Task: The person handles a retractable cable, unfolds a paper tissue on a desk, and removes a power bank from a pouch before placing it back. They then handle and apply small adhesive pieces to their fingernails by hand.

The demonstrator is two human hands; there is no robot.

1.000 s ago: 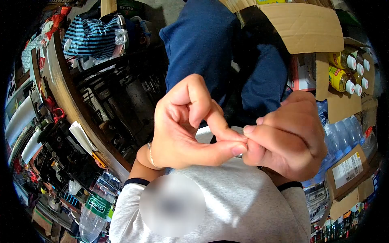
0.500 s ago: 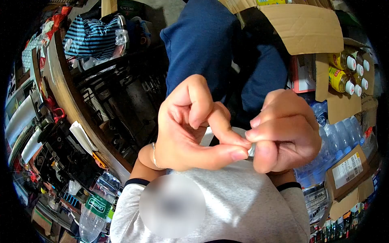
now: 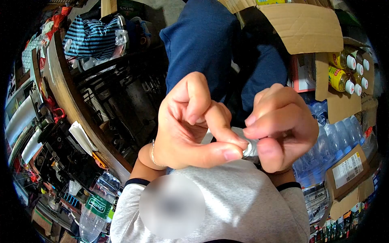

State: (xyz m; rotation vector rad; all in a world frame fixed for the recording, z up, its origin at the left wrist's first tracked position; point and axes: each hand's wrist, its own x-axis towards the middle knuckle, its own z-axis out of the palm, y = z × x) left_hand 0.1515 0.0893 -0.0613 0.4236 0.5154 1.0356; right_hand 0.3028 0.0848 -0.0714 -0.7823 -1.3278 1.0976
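My left hand (image 3: 188, 129) is closed in a pinch, thumb and index finger gripping a small silvery, shiny piece (image 3: 251, 148) that looks like crumpled foil. Its exact kind is too small to make out. Just to the right, my right hand (image 3: 285, 127) has its fingers curled, with a gap between thumb and index finger. The right thumb lies close beside the silvery piece; whether it touches cannot be told. Both hands are raised in front of my light grey shirt (image 3: 235, 194), above my dark blue trousers (image 3: 198, 44).
At right are cardboard boxes (image 3: 306, 28), yellow-labelled bottles (image 3: 338, 77) with white caps and packed clear bottles (image 3: 342, 135). To the left are a wooden board edge (image 3: 77, 101), a striped bag (image 3: 91, 36), cluttered shelves and a green-labelled plastic bottle (image 3: 95, 208).
My right thumb and index finger have parted from their pinch, exposing more of the silvery piece. My left hand keeps its pinch and has shifted slightly left.
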